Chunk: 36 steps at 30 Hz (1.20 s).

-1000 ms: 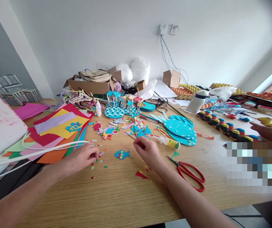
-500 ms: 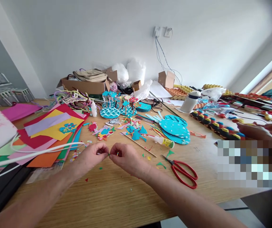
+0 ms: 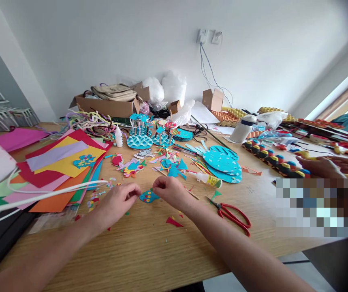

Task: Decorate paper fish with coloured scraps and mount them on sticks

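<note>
A small blue paper fish (image 3: 148,196) with red and yellow dots is between my two hands, low over the tabletop. My left hand (image 3: 119,202) is closed, its fingertips at the fish's left edge. At the other end, my right hand (image 3: 171,192) pinches the fish's right edge, with part of it hidden behind the fingers. A red paper scrap (image 3: 174,222) lies just below my right wrist. Red-handled scissors (image 3: 233,215) rest to the right of my right hand. Behind it lies a glue bottle (image 3: 212,180) on its side.
Coloured paper sheets (image 3: 67,162) are stacked at the left, with a white cable (image 3: 58,193) crossing them. Blue paper discs (image 3: 222,164) lie behind the glue bottle. Wavy blue craft stands (image 3: 139,141) are farther back. Another person's hand (image 3: 318,166) is at the right.
The dotted blue fish now shows between my hands, which have moved slightly apart. A red scrap now shows on the table below my right hand. The view has shifted slightly.
</note>
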Tool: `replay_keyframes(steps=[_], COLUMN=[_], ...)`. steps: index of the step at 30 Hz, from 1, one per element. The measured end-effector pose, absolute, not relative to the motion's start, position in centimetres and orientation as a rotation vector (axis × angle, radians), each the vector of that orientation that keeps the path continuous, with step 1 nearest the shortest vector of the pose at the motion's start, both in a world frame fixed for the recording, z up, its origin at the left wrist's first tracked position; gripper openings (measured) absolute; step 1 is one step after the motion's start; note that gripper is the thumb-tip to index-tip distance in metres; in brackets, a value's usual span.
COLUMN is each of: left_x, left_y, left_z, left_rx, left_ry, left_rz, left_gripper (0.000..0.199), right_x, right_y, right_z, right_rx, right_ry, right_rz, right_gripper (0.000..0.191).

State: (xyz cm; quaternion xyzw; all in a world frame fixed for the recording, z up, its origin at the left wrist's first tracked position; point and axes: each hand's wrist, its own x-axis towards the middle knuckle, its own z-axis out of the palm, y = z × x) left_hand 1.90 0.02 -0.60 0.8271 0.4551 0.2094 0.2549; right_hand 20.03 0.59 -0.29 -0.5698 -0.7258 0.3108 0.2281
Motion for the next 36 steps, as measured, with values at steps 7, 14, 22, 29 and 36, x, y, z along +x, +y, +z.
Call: replay_keyframes(steps=[7, 14, 22, 29, 36], left_x=[1.5, 1.4, 1.4, 1.5, 1.5], left_y=[-1.1, -1.1, -1.1, -1.1, -1.2], left_z=[-1.9, -2.9, -3.1, -3.0, -3.1], left_rx=[2.777, 2.812, 2.845, 2.855, 2.889], left_ry=[1.103, 1.14, 1.146, 1.149, 1.134], left_rz=[0.422, 0.442, 0.424, 0.402, 0.431], left_gripper=[0.027, 0.031, 0.031, 0.031, 0.033], right_x=[20.7, 20.1, 19.9, 19.8, 19.8], right_y=[1.8, 1.6, 1.5, 1.5, 1.4], right_z=[-1.1, -0.8, -1.0, -1.1, -1.4], right_rx=[-1.662, -1.747, -1.763, -1.764, -1.776], right_ry=[-2.093, -2.166, -2.221, -2.242, -2.247], right_rz=[0.888, 0.781, 0.699, 0.658, 0.625], right_gripper=[0.015, 0.017, 0.019, 0.02, 0.019])
